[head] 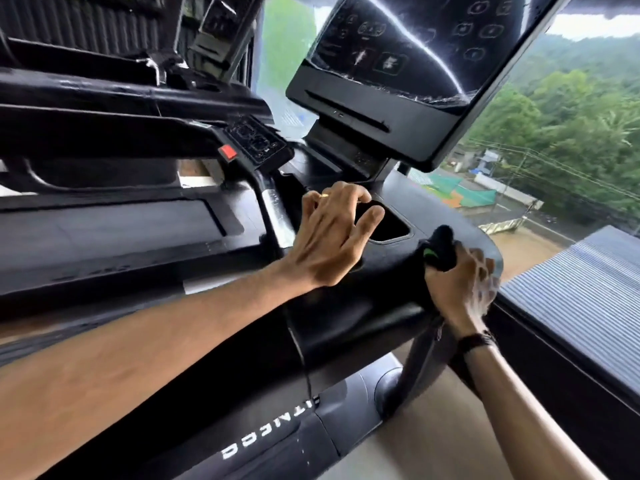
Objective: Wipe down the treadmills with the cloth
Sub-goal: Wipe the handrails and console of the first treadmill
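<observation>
Head view, items by size. Treadmill (346,306) — black frame and console deck, running beneath both hands. Display screen (398,64) — dark, tilted, streaked, above the left hand. Second treadmill (104,133) — to the left of the left hand, with a red button (227,153) on its console. Cup recess (388,226) — dark pocket in the deck, just right of the left hand's fingers. Left hand (332,233) — fingers spread and relaxed, resting on the deck at the recess edge, a ring (324,195) on one finger. Right hand (460,282) — blurred, fingers curled round the cloth (440,249), a dark bundle with a green patch pressed on the deck's right edge. Wristband (478,341) — dark, on the right wrist.
</observation>
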